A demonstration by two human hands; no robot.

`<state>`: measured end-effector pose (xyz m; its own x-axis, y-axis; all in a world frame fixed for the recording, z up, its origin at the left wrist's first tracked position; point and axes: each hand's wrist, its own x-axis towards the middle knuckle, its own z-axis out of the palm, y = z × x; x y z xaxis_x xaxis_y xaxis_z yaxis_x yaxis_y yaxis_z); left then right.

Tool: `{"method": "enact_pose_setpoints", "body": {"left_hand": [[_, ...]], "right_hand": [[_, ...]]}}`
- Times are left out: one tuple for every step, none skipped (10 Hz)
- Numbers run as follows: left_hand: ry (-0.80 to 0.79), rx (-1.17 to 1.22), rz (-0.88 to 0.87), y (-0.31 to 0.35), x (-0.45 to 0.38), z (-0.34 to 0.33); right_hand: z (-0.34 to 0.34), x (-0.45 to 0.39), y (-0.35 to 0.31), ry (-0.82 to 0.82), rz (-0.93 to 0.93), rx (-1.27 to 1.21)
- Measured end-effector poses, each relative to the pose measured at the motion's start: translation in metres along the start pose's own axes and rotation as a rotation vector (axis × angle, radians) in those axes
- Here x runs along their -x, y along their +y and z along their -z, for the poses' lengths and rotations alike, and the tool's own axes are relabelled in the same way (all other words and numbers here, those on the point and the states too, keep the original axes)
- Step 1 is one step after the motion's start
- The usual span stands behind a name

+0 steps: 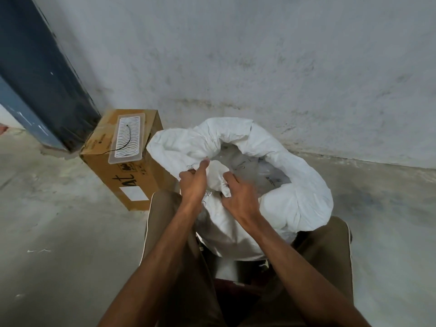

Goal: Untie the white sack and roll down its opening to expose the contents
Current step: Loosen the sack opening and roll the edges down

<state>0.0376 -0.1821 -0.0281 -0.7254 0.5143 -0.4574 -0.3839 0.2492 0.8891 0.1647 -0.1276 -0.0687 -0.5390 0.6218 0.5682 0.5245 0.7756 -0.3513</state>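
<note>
- White woven sack [226, 232] stands upright between my knees, mouth open upward, right in front of me and touching both trouser legs [169, 232].
- Rolled rim [306, 185] of the sack is a thick ring. Far and right sides are rolled down fat, while the near-left part is loose and crumpled.
- Key relation: the loose flap [218, 175] of the rim sits between my two hands, on the near side of the mouth. It rises toward the far-left, so any pull or roll goes outward and down toward me.
- Left hand [193, 182] is on the left of the flap, fingers curled on the sack cloth, thumb stretched up along the rim edge and pressing it. It grips the fabric and is not spread.
- Right hand [240, 194] is on the right of the flap, knuckles up, fingers hooked over into the fold. It is clenched on the cloth, and the fingertips are hidden in the fold.
- Both hands are about equally near the flap and just beside each other. The left hand reaches slightly higher up the rim.
- Clear plastic pieces [259, 166] lie inside the sack, below the rim and beyond my right hand. I can't tell what they are.
- Judgement: next is rolling or tucking this near-left bit to match the rest of the ring. The risk is the cloth slipping out of the thumb pinch.
- Cardboard box [132, 175] sits on the concrete floor [59, 232] left of the sack, close by, with a clear ribbed tray [128, 140] and a black wire [128, 138] on top.
- Grey wall [259, 67] is behind the sack, with a blue post [40, 79] at far left.
</note>
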Motion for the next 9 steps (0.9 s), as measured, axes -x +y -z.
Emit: {"method": "enact_pose_setpoints", "body": {"left_hand": [[0.121,0.212,0.021,-0.005,-0.012,-0.006],[0.0,0.255,0.108,0.004,-0.016,-0.007],[0.409,-0.122,0.108,0.003,-0.038,0.0],[-0.307,0.65,0.402,0.026,-0.029,-0.004],[-0.437,0.483,0.339,0.019,-0.039,0.007],[-0.428,0.112,0.15,0.019,-0.057,0.015],[-0.3,-0.052,0.019,0.028,-0.06,0.023],[-0.25,-0.068,-0.034,0.027,-0.065,0.018],[-0.094,-0.253,-0.198,0.024,-0.06,0.011]], "right_hand": [[-0.006,0.007,-0.002,0.045,0.125,0.126],[0.001,0.003,-0.001,-0.086,0.071,-0.038],[0.011,-0.012,0.006,-0.296,-0.161,-0.453],[0.014,-0.026,0.003,-0.376,-0.339,-0.648],[0.002,-0.032,-0.005,-0.358,-0.37,-0.596],[-0.011,-0.036,-0.009,-0.248,-0.373,-0.63],[-0.019,-0.043,-0.012,-0.206,-0.33,-0.533],[-0.022,-0.048,-0.018,-0.234,-0.169,-0.445],[-0.023,-0.044,-0.024,-0.266,-0.034,-0.388]]}}
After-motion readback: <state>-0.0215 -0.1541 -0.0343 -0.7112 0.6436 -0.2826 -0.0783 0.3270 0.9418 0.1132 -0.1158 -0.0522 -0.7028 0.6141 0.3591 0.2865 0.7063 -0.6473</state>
